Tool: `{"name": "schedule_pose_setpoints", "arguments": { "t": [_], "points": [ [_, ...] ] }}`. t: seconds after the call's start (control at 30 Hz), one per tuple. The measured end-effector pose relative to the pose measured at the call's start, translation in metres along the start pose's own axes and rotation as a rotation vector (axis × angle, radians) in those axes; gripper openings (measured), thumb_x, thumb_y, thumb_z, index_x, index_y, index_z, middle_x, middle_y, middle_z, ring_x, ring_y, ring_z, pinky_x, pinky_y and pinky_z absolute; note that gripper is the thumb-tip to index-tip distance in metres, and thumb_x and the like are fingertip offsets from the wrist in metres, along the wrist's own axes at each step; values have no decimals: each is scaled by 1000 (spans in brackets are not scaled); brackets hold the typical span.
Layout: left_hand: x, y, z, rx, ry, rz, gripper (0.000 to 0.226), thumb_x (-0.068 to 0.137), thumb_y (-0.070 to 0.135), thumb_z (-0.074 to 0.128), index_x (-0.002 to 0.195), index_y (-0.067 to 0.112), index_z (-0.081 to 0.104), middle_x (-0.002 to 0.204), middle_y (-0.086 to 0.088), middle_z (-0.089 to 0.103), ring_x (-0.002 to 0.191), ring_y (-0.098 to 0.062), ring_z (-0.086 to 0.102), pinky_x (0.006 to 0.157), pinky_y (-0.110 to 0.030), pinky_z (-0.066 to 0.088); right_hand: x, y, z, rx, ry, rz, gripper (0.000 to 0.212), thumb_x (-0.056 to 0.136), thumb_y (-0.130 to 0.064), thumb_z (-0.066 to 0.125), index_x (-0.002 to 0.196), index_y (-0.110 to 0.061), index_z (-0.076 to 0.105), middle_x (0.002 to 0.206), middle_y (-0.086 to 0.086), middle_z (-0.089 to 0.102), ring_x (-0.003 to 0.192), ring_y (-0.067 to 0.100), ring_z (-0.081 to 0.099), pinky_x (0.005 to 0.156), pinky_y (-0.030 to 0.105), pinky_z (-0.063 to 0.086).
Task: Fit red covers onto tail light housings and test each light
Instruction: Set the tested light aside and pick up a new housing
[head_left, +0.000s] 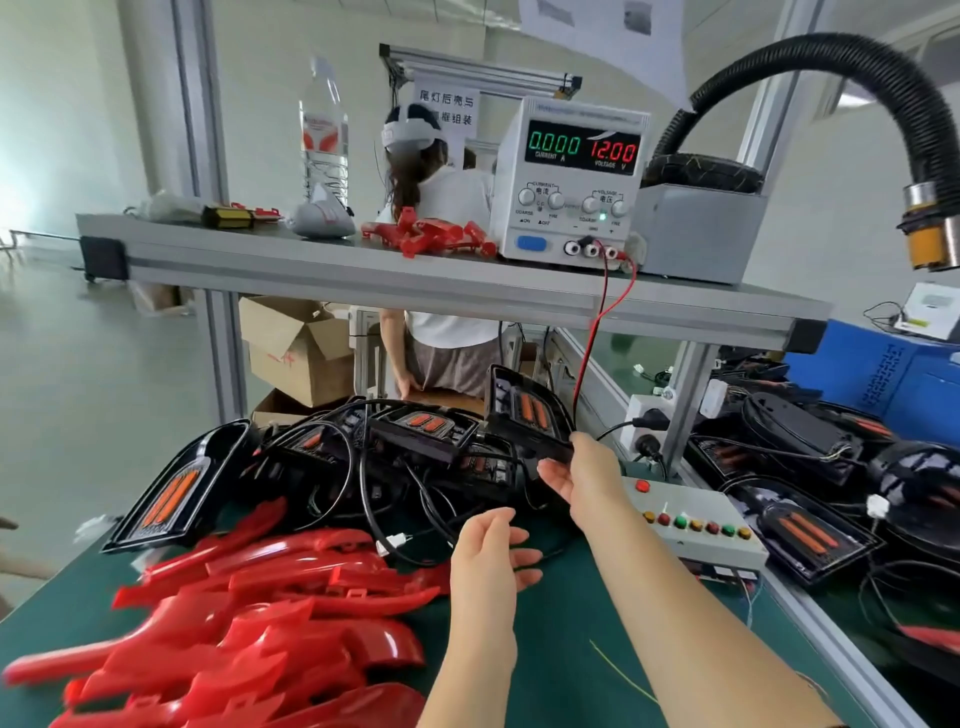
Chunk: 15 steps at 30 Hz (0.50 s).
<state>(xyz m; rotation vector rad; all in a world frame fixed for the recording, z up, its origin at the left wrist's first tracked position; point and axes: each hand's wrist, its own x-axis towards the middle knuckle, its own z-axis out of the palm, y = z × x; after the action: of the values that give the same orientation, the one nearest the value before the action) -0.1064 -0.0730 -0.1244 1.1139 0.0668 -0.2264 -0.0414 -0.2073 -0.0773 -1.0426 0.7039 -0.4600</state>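
**Lifted housing may drag the tangle with it**

Nearest, the loose red covers (249, 613) lie heaped on the green desk (571, 660), none yet fitted to the part in hand. An elbow sweeping across could likely push some off the front edge.

The left grip (485, 556) hovers just above the desk with fingers relaxed and spread, holding nothing. A thin black cable (540, 558) runs by its fingertips; contact is unclear.

Beyond it, the right grip (576, 478) pinches the lower edge of a black tail light housing (524, 410), tilted up on end above the heap of other housings (415, 431). Their looped leads (374, 499) cross each other, so pulling this one free could snag and tip neighbours, or strain a connector.

The red lead (597, 332) drops from the power supply (571, 182), reading 12.00 V, right beside the housing; catching it may tug the plug.
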Motion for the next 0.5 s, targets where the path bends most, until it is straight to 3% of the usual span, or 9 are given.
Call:
{"name": "schedule_pose_setpoints", "arguments": {
  "t": [0.1,0.23,0.37,0.43,0.5],
  "points": [
    [-2,-2,1,14,3,-1,16,98,15,50,98,16,66,90,-9,64,65,-15,63,54,-25,53,-10,-5,-9,26,-18,-40,20,98,-17,49,82,-7,56,56,12,64,32,13,57,35,21,48],
    [-2,-2,0,-9,18,-12,14,98,17,51,100,15,64,92,-10,63,67,-17,64,55,-26,53,-31,-3,-30,35,-38,-59,19,100,-18,49,85,-8,57,65,13,65,37,13,60,38,22,50],
    [-5,-1,0,-34,48,-16,13,99,19,48,101,17,60,97,-10,62,73,-18,65,58,-28,54,-57,10,-59,14,-62,-94,19,100,-20,50,90,-7,61,57,8,65,41,13,61,38,22,50],
    [-8,2,-1,13,83,41,11,100,20,46,99,19,57,96,-7,61,65,-11,65,63,-31,55,-71,18,-73,0,-75,-104,18,99,-20,51,93,-8,63,59,8,64,42,14,61,39,22,50],
    [-6,11,-3,145,150,209,10,100,19,45,97,22,54,95,-3,60,66,-7,63,64,-26,51,-84,26,-87,-16,-76,-104,17,99,-20,51,95,-7,62,63,9,64,41,14,60,39,23,50]
  ]
}}
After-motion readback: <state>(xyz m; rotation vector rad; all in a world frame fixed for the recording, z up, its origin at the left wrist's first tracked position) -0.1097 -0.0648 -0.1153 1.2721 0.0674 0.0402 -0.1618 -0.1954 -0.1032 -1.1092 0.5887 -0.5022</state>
